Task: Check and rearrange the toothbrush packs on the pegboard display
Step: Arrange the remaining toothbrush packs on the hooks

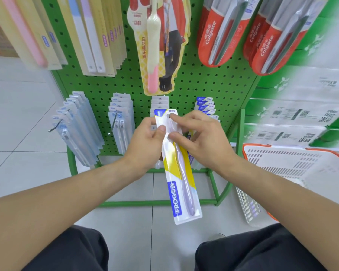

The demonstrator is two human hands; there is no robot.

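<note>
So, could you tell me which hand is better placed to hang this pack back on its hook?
Probably the right hand: its fingers already pinch the pack near the hang hole, nearest the matching packs.

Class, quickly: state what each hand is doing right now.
Left hand: grips the FROG toothbrush pack near its top.
Right hand: pinches the same pack's top.

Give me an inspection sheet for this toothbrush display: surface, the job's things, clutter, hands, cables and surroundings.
Surface: green pegboard, packs hanging in rows on hooks.
Job's things: FROG toothbrush pack held off the board; matching FROG packs hang lower right.
Clutter: nothing seen.
Hands: left hand grips the pack's upper left edge; right hand pinches its top by the hang hole.
Cables: nothing seen.
Surroundings: Colgate packs upper right; white basket at right; pale tiled floor.
</note>
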